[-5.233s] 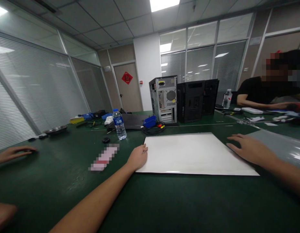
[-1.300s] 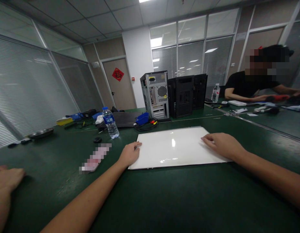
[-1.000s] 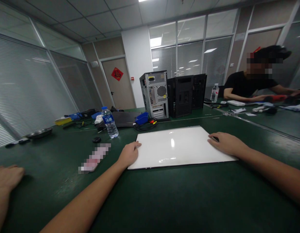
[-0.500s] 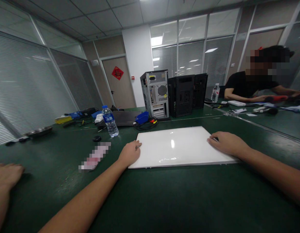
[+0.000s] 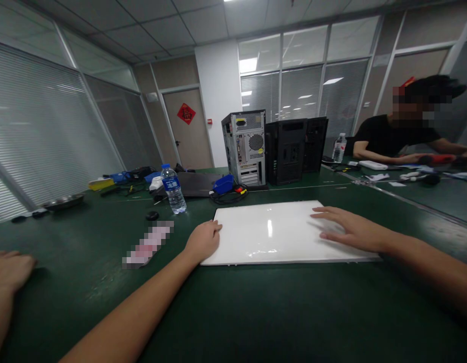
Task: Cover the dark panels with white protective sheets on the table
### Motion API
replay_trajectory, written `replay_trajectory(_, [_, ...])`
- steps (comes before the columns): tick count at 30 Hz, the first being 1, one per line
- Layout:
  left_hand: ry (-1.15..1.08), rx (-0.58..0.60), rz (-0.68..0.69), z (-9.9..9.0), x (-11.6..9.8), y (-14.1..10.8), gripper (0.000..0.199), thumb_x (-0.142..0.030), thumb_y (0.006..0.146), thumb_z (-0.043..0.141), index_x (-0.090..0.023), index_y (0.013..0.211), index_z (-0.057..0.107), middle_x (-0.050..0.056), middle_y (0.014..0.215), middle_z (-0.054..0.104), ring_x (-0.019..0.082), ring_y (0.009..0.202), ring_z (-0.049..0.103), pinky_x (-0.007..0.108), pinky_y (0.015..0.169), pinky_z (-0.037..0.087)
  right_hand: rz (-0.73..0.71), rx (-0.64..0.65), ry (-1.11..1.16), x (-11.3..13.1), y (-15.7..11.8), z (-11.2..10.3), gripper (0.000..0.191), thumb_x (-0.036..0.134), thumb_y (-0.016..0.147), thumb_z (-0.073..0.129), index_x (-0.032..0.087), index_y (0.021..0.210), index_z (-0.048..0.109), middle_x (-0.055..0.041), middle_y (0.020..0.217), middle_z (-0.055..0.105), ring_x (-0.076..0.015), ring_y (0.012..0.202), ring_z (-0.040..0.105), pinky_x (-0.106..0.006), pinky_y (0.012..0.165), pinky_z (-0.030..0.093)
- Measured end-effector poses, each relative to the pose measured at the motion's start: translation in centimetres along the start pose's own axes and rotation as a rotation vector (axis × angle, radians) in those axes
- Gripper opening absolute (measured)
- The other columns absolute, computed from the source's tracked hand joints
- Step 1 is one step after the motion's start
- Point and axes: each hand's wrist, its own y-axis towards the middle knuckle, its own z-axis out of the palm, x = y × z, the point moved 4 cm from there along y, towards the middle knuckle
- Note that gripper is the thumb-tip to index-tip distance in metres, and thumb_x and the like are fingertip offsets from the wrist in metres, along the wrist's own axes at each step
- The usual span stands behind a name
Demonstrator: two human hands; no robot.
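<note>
A flat white panel with a glossy face lies on the green table. At its left edge is my left hand, its fingers closed on that edge, thumb side toward the glossy surface. My right hand is over the right end of the panel, fingers apart and stretched to the left, with nothing held. Whether its fingertips touch the surface cannot be made out.
A water bottle, a blurred pink item and a black round object stand left. Computer cases are behind the panel. Another person's hand rests far left; a person sits back right.
My right hand has let go of the panel's right edge, and its fingers have spread over the surface. The view has shifted slightly. My left hand stays at the left edge.
</note>
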Motion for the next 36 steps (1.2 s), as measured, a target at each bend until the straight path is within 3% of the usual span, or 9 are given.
replay_trajectory(4, [0.045, -0.003, 0.025, -0.1, -0.1, 0.0, 0.046, -0.015, 0.088, 0.041, -0.015, 0.123, 0.071, 0.013, 0.135, 0.064, 0.025, 0.128, 0.058, 0.035, 0.113, 0.037, -0.109, 0.130, 0.045, 2.8, -0.5, 0.6, 0.080, 0.067, 0.081, 0.060, 0.041, 0.152, 0.035, 0.0013, 0.161, 0.026, -0.0332, 0.146, 0.028, -0.056, 0.119, 0.025])
replay_trajectory(9, [0.038, 0.001, 0.000, 0.0, 0.2, 0.0, 0.047, -0.017, 0.089, 0.040, -0.013, 0.126, 0.069, 0.014, 0.135, 0.064, 0.025, 0.127, 0.058, 0.036, 0.112, 0.038, -0.185, 0.225, 0.053, 4.4, -0.5, 1.8, 0.087, 0.068, 0.078, 0.063, 0.036, 0.154, 0.034, -0.0034, 0.160, 0.030, -0.0383, 0.143, 0.030, -0.061, 0.115, 0.029])
replay_trajectory(21, [-0.207, 0.006, -0.050, 0.3, 0.9, 0.0, 0.046, -0.028, 0.091, 0.044, -0.013, 0.126, 0.069, 0.010, 0.143, 0.057, 0.023, 0.133, 0.053, 0.032, 0.116, 0.033, -0.159, 0.165, 0.079, 4.9, -0.5, 1.5, 0.076, 0.070, 0.079, 0.061, 0.035, 0.146, 0.049, -0.0025, 0.152, 0.043, -0.0347, 0.138, 0.040, -0.056, 0.113, 0.035])
replay_trajectory(23, [-0.222, 0.001, -0.047, 0.3, 0.8, 0.0, 0.047, -0.028, 0.090, 0.045, -0.013, 0.128, 0.067, 0.011, 0.145, 0.056, 0.023, 0.134, 0.052, 0.032, 0.116, 0.033, -0.104, 0.093, 0.031, 4.3, -0.2, 1.4, 0.077, 0.073, 0.080, 0.056, 0.032, 0.146, 0.050, -0.0040, 0.152, 0.044, -0.0345, 0.138, 0.041, -0.056, 0.114, 0.034])
replay_trajectory(26, [-0.218, -0.021, -0.062, 0.2, 0.6, 0.0, 0.048, -0.029, 0.090, 0.045, -0.012, 0.129, 0.066, 0.012, 0.146, 0.054, 0.025, 0.135, 0.050, 0.035, 0.117, 0.033, 0.157, -0.096, -0.062, 1.7, 0.2, 1.0, 0.087, 0.077, 0.085, 0.042, 0.018, 0.148, 0.047, -0.0126, 0.150, 0.045, -0.0348, 0.136, 0.043, -0.054, 0.114, 0.032])
replay_trajectory(29, [-0.196, -0.011, -0.069, 0.3, 0.6, 0.0, 0.049, -0.029, 0.091, 0.044, -0.011, 0.132, 0.064, 0.015, 0.148, 0.052, 0.027, 0.137, 0.048, 0.037, 0.117, 0.032, 0.363, -0.127, -0.049, -1.6, 0.0, 1.5, 0.092, 0.079, 0.086, 0.033, 0.013, 0.149, 0.045, -0.0157, 0.146, 0.049, -0.0360, 0.130, 0.050, -0.054, 0.109, 0.038])
replay_trajectory(32, [-0.171, 0.068, -0.057, 0.6, 0.6, -0.1, 0.051, -0.028, 0.091, 0.044, -0.011, 0.136, 0.060, 0.016, 0.151, 0.048, 0.028, 0.140, 0.043, 0.043, 0.119, 0.026, 0.339, -0.056, -0.070, -3.4, 0.0, 1.9, 0.083, 0.080, 0.084, 0.037, 0.019, 0.136, 0.061, -0.0133, 0.138, 0.058, -0.0361, 0.120, 0.058, -0.055, 0.101, 0.045])
replay_trajectory(36, [-0.181, 0.085, -0.066, 0.8, 0.6, -0.2, 0.052, -0.033, 0.093, 0.042, -0.011, 0.137, 0.059, 0.017, 0.151, 0.047, 0.029, 0.141, 0.042, 0.045, 0.120, 0.025, 0.272, -0.067, -0.149, -2.6, 0.2, 0.7, 0.070, 0.075, 0.087, 0.038, 0.022, 0.116, 0.072, -0.0111, 0.115, 0.070, -0.0328, 0.101, 0.066, -0.051, 0.088, 0.050])
